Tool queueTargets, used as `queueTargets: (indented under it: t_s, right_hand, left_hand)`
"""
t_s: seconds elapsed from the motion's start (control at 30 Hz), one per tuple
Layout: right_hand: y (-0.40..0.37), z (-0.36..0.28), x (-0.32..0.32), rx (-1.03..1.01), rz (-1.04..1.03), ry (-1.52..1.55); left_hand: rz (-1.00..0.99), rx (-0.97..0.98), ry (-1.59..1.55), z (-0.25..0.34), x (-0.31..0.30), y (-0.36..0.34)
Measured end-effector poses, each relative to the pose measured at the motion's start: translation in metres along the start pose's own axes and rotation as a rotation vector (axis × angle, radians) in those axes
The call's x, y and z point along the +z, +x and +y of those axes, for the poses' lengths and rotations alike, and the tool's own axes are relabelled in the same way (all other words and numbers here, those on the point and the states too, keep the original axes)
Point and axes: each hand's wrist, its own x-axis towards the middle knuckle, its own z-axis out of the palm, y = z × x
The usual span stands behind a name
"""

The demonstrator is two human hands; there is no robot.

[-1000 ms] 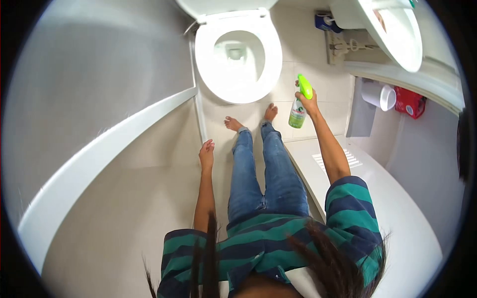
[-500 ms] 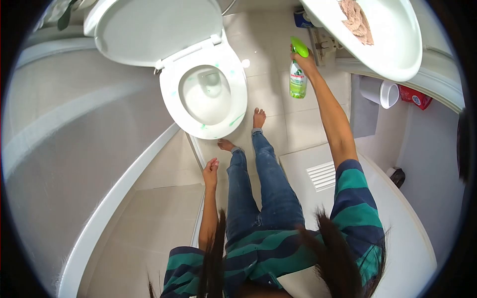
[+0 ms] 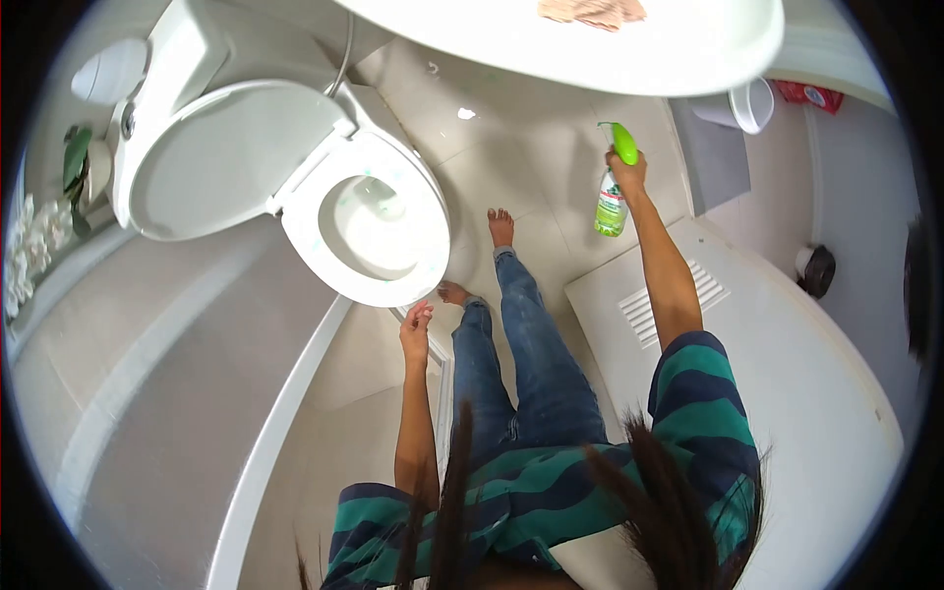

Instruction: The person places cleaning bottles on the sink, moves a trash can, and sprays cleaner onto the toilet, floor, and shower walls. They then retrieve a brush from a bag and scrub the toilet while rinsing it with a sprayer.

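My right hand (image 3: 629, 175) is wrapped round the neck of a spray bottle (image 3: 611, 213) with a bright green trigger head and green liquid inside. The bottle is held upright, above the floor tiles and right of my feet. My left hand (image 3: 417, 330) hangs just below the front of the toilet seat (image 3: 379, 292), holding nothing, its fingers loosely bent and apart. Behind the seat the toilet lid (image 3: 241, 162) is raised. Small green streaks and drops mark the seat and the bowl.
A white washbasin (image 3: 688, 64) juts in at the top, with a pinkish-brown cloth (image 3: 595, 12) in it. At right are a white bin (image 3: 752, 106), a red packet (image 3: 808, 95) and a vented white door (image 3: 787, 344). A glass shower panel (image 3: 187, 393) stands left, near a potted plant (image 3: 77, 162).
The view has turned, so the toilet sits further left and the basin spans the top. My right hand with the spray bottle appears lower and further right. My left hand is still near the seat.
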Motion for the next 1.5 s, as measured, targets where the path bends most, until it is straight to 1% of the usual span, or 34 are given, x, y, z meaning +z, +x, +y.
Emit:
queueTargets:
  t_s: [0.07, 0.17, 0.23, 0.33, 0.37, 0.47, 0.53, 0.6, 0.63, 0.67, 0.7, 0.73, 0.77, 0.83, 0.9, 1.0, 1.07, 1.1, 1.17, 1.2, 1.27, 1.3, 1.37, 1.4, 1.47, 1.5]
  right_hand:
    - [0.005, 0.041, -0.027, 0.072, 0.093, 0.238]
    - [-0.015, 0.062, -0.055, 0.041, 0.206, 0.529]
    - [-0.032, 0.072, -0.068, 0.137, 0.261, 0.421]
    - [-0.066, 0.095, -0.067, 0.268, 0.35, 0.302]
    - [-0.079, 0.103, -0.065, 0.304, 0.376, 0.268]
    - [-0.13, 0.136, -0.058, 0.235, 0.349, 0.597]
    - [-0.171, 0.138, -0.051, 0.177, 0.378, 0.606]
    - [-0.209, 0.156, -0.036, 0.097, 0.414, 0.593]
    - [-0.23, 0.164, -0.029, 0.099, 0.441, 0.533]
    - [-0.251, 0.17, -0.024, 0.101, 0.47, 0.472]
    - [-0.276, 0.178, -0.018, 0.102, 0.499, 0.41]
    - [-0.301, 0.188, -0.009, 0.098, 0.534, 0.613]
    - [-0.324, 0.191, -0.004, 0.079, 0.567, 0.822]
    - [-0.371, 0.189, -0.011, 0.015, 0.634, 0.645]
    - [-0.408, 0.205, -0.006, 0.056, 0.701, 0.549]
    - [-0.456, 0.202, -0.007, 0.153, 0.754, 0.595]
    - [-0.483, 0.201, -0.013, 0.221, 0.751, 0.663]
    - [-0.49, 0.211, -0.013, 0.167, 0.797, 0.639]
    - [-0.506, 0.233, -0.002, 0.068, 0.873, 0.587]
    - [-0.516, 0.233, -0.005, 0.111, 0.832, 0.556]
    - [-0.537, 0.231, -0.021, 0.186, 0.75, 0.482]
    - [-0.541, 0.236, -0.023, 0.171, 0.79, 0.452]
    - [-0.54, 0.263, -0.017, 0.129, 0.866, 0.388]
    - [-0.543, 0.277, -0.019, 0.091, 0.899, 0.447]
    - [-0.545, 0.302, -0.023, 0.038, 0.945, 0.574]
    - [-0.543, 0.319, -0.028, 0.063, 0.962, 0.375]
  left_hand:
    - [-0.025, 0.004, 0.02, -0.004, -0.002, 0.005]
    - [-0.076, -0.002, 0.083, -0.006, -0.006, 0.007]
    - [-0.105, -0.002, 0.109, -0.004, -0.006, 0.005]
    - [-0.141, 0.009, 0.204, -0.001, -0.015, 0.006]
    - [-0.158, 0.082, 0.246, -0.001, -0.018, 0.006]
    - [-0.188, 0.317, 0.389, 0.006, -0.019, 0.007]
    - [-0.189, 0.453, 0.513, 0.033, 0.003, -0.012]
    - [-0.272, 0.588, 0.472, 0.055, 0.047, -0.039]
    - [-0.365, 0.712, 0.499, 0.07, 0.072, -0.067]
    - [-0.545, 0.899, 0.414, 0.075, 0.099, -0.092]
    - [-0.684, 1.059, 0.461, 0.082, 0.123, -0.126]
    - [-0.795, 1.215, 0.451, 0.083, 0.146, -0.161]
    - [-1.047, 1.124, 0.387, 0.088, 0.163, -0.205]
    - [-1.307, 1.435, 0.245, 0.076, 0.197, -0.278]
    - [-1.522, 1.475, 0.189, 0.061, 0.215, -0.345]
    - [-1.637, 1.49, 0.099, 0.015, 0.236, -0.401]
    - [-1.306, 1.665, 0.078, -0.025, 0.26, -0.425]
    - [-1.131, 1.733, 0.062, -0.035, 0.267, -0.432]
    - [-0.981, 1.864, -0.008, -0.04, 0.288, -0.426]
    - [-0.906, 1.927, -0.041, -0.04, 0.295, -0.423]
    - [-0.931, 1.85, -0.074, -0.039, 0.29, -0.425]
    - [-0.944, 1.817, -0.101, -0.035, 0.287, -0.427]
    - [-0.943, 1.817, -0.023, -0.021, 0.28, -0.423]
    - [-0.939, 1.816, 0.02, -0.015, 0.27, -0.42]
    - [-0.858, 1.843, 0.083, 0.006, 0.251, -0.408]
    - [-0.804, 1.866, 0.158, 0.021, 0.241, -0.401]
